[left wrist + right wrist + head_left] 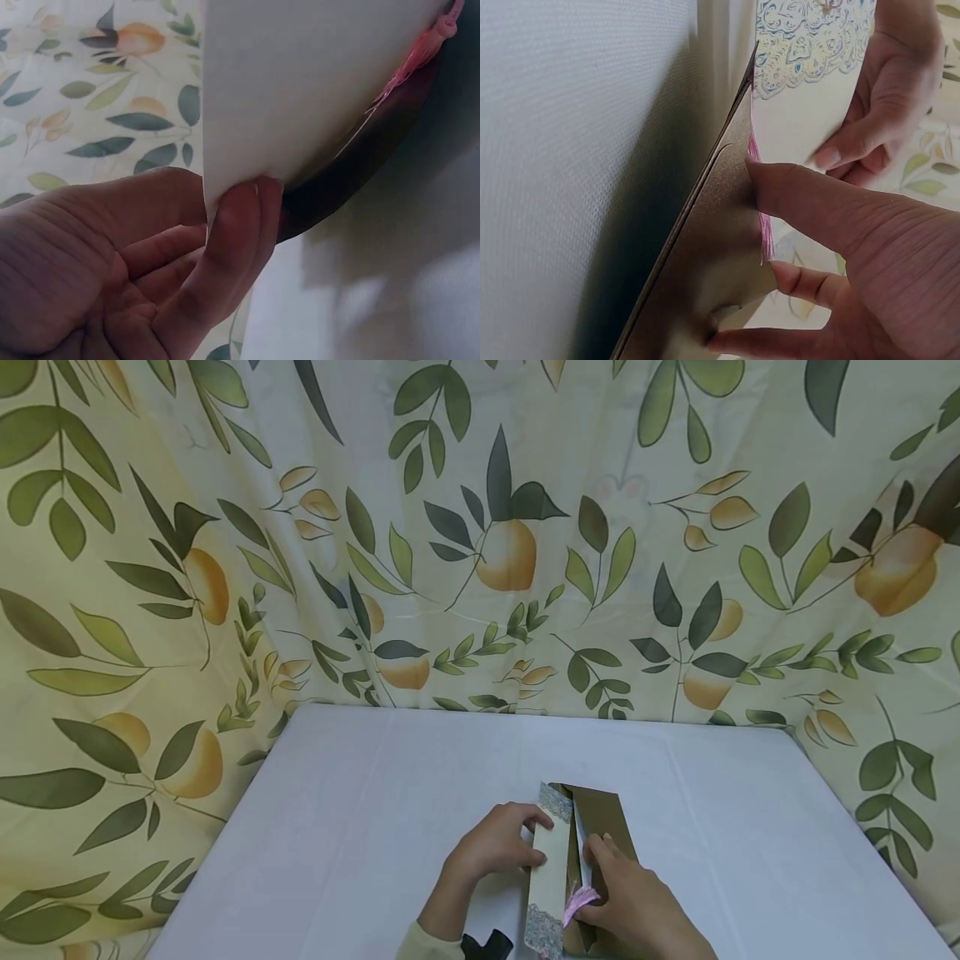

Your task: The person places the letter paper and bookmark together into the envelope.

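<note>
A cream card (551,872) with grey lace print at both ends stands tilted along the left side of a brown card folder (606,814). My left hand (491,843) pinches the cream card by its outer edge, thumb on one face and fingers on the other in the left wrist view. My right hand (637,893) grips the brown folder's flap, the thumb at its edge and the fingers on its other side in the right wrist view. A pink tassel (579,902) hangs between the card and the folder, by my right thumb. A gap shows between card and folder.
The folder rests on a white-covered table (375,793), near its front edge. A curtain (480,635) printed with leaves and fruit hangs behind and along both sides. Something black (491,946) sits at my left wrist, below the cream sleeve (427,943).
</note>
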Motion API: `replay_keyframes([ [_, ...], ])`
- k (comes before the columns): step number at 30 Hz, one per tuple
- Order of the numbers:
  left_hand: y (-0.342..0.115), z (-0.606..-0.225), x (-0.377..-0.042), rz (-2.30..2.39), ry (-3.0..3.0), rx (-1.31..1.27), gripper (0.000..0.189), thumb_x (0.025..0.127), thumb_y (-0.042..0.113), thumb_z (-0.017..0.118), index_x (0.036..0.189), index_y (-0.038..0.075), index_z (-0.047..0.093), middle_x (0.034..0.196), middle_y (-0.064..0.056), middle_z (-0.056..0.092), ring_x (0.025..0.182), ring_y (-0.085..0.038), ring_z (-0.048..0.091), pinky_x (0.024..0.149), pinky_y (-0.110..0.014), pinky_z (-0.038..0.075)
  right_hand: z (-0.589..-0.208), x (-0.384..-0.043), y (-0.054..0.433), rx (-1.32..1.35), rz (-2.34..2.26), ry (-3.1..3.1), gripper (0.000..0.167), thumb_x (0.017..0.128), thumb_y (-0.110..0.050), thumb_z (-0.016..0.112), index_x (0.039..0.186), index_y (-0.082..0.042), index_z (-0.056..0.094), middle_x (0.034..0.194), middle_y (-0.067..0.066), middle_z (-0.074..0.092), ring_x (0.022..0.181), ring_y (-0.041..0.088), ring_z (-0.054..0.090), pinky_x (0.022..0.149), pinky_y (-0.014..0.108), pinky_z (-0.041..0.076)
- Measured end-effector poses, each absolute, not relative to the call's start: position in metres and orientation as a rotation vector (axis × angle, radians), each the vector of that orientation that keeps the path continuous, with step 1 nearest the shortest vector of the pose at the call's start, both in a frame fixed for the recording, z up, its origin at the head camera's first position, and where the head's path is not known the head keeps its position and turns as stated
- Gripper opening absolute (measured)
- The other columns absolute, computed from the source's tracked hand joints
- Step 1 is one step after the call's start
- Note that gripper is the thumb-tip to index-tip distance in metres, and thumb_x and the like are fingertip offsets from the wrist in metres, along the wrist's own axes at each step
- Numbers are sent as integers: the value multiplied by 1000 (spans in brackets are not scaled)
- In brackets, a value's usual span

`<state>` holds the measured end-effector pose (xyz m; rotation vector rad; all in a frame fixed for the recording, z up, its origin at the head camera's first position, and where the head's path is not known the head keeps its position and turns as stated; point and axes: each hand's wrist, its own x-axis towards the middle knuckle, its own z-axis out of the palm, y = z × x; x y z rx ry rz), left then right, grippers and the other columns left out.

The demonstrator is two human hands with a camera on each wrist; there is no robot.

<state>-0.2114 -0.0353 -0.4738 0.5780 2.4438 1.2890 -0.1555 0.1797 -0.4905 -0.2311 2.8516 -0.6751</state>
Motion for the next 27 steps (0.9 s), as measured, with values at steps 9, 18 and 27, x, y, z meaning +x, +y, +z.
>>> replay_keyframes([
  [9, -31, -478, -212, 1340, 2518, 518, 42, 79, 2, 85, 119, 5, 74, 101, -7, 68, 79, -13, 59, 66, -29, 48, -490, -155, 179, -213, -661, 2862, 68, 67, -34, 97, 119, -14, 57, 149, 37, 43, 104, 47, 66, 75, 59, 55],
  [18, -26, -489, -215, 1329, 2544, 484, 44, 77, -2, 84, 119, 2, 73, 102, -11, 69, 83, -16, 58, 66, -30, 48, -487, -154, 179, -160, -673, 2811, 71, 69, -33, 96, 126, -13, 59, 150, 35, 44, 103, 41, 66, 83, 63, 54],
  [27, -16, -490, -213, 1280, 2575, 411, 44, 76, -2, 84, 118, 1, 74, 104, -12, 71, 85, -18, 60, 71, -32, 52, -482, -153, 180, -178, -712, 2798, 60, 72, -26, 92, 120, -14, 58, 149, 34, 46, 84, 29, 59, 73, 50, 55],
])
